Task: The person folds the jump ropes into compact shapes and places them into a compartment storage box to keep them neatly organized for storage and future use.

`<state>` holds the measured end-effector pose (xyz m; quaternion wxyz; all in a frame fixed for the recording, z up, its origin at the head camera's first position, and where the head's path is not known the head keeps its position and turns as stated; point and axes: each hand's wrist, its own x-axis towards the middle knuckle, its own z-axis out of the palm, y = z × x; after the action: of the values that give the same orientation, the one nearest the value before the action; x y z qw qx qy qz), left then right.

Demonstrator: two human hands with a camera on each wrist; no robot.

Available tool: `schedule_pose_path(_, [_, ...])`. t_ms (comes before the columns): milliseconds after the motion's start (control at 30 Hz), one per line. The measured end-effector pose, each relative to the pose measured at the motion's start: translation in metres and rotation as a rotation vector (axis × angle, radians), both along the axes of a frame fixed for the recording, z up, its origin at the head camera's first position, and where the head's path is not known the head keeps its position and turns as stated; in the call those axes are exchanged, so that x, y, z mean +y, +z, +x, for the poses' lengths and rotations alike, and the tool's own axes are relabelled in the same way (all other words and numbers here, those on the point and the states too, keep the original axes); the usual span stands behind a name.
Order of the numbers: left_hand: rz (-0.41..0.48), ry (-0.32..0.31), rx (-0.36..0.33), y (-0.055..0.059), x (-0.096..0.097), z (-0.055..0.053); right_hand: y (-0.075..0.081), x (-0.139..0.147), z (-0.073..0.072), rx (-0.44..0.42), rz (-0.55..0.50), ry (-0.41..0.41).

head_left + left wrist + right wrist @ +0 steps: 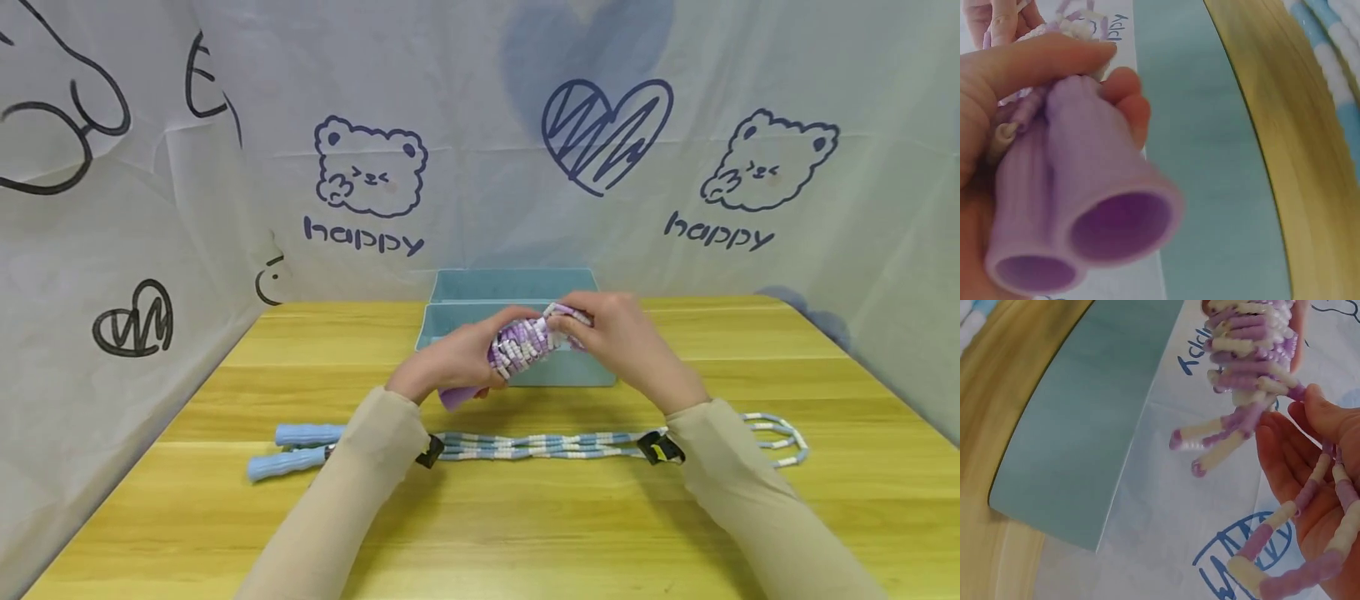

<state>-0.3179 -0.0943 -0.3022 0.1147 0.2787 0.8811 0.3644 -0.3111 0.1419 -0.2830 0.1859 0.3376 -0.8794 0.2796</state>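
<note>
A purple-and-white beaded jump rope (520, 345) is held up over the table, its cord wound into a thick bundle. My left hand (465, 354) grips it round the two purple handles (1100, 169), whose hollow ends point at the left wrist camera. With thumb and fingers my right hand (618, 337) pinches the cord at the bundle's far end; a loose beaded loop (1285, 550) hangs by the palm in the right wrist view. Under my forearms, a blue-and-white beaded jump rope (532, 450) lies stretched sideways on the table, its blue handles (288, 465) at the left.
Two light blue bins (577, 367) stand one behind the other at the table's back, directly behind my hands. The wooden table (525, 525) ends at a white cloth backdrop (480, 167) with drawings. Dark wrist straps (660, 447) sit at both cuffs.
</note>
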Motion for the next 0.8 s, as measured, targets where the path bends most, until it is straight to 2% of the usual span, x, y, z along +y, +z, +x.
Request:
schedule_pose_path(133, [-0.053, -0.018, 0.027, 0.002, 0.001, 0.003, -0.002, 0.001, -0.003, 0.023, 0.010, 0.001])
schedule_pose_path(300, [-0.114, -0.081, 0.000, 0.006, 0.005, 0.008, -0.001, 0.008, -0.005, -0.071, 0.008, -0.005])
schedule_pose_path(467, [-0.136, -0.070, -0.080, 0.009, 0.006, 0.015, -0.002, 0.014, -0.009, -0.182, 0.021, -0.032])
schedule_pose_path(567, [-0.123, -0.071, -0.155, 0.011, 0.008, 0.019, -0.005, 0.017, -0.013, -0.235, 0.030, -0.059])
schedule_pose_path(700, [-0.068, -0.115, -0.238, 0.013, 0.012, 0.023, -0.006, 0.020, -0.016, -0.293, 0.050, -0.076])
schedule_pose_path(800, [-0.031, -0.147, -0.257, 0.013, 0.013, 0.023, -0.006, 0.021, -0.016, -0.312, 0.071, -0.110])
